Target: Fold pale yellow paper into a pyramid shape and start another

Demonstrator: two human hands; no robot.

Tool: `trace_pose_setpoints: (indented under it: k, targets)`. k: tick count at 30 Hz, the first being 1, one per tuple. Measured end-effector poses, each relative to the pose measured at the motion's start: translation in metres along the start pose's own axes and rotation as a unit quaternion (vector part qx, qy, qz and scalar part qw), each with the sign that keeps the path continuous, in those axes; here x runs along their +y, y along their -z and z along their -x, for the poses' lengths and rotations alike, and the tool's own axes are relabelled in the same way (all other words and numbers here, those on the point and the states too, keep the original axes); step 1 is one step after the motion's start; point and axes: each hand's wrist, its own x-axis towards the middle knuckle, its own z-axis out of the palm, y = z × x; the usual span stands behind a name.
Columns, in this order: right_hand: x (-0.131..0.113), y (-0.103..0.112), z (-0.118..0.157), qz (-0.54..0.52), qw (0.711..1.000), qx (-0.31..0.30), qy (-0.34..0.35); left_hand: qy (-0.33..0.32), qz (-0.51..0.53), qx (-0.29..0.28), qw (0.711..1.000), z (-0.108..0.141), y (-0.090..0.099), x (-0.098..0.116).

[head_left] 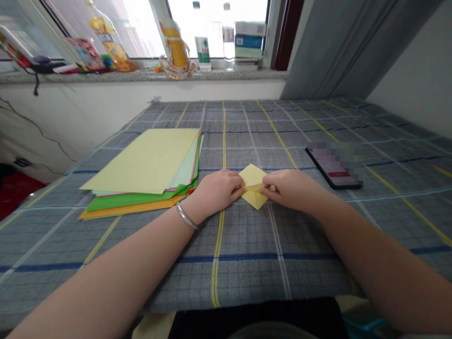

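Where left hand [212, 190] meets right hand [293, 190], folded yellow paper [253, 176] between.

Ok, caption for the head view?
Left hand and right hand pinch a folded pale-yellow paper square on a blue-grey plaid cloth, beside stacked coloured paper sheets.

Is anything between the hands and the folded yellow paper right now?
Nothing visible stands in the way: the left hand and right hand are both on the folded yellow paper. The paper stack lies left of them and the phone right, neither between.
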Motion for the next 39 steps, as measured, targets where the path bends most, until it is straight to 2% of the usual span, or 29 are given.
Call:
trace_pose_setpoints:
  k: [4, 10, 19, 31, 39]
  targets:
    - [0.01, 0.0, 0.001, 0.011, 1.0, -0.01, -0.024, 0.03, -0.023, -0.014, 0.999, -0.001, 0.003, 0.002]
    - [0.014, 0.004, 0.002, 0.061, 0.99, -0.054, -0.116, 0.074, -0.019, -0.012, 0.997, 0.0, 0.005, 0.005]
    - [0.021, 0.003, 0.001, 0.052, 0.985, -0.05, -0.156, 0.093, -0.032, -0.009, 0.995, 0.0, 0.006, 0.007]
    - [0.031, -0.002, 0.005, 0.065, 0.993, 0.015, -0.098, 0.129, -0.014, 0.019, 0.991, -0.001, -0.001, 0.005]
    - [0.018, 0.0, 0.004, 0.063, 0.994, 0.077, -0.049, 0.059, -0.001, 0.059, 0.997, -0.001, -0.002, 0.002]
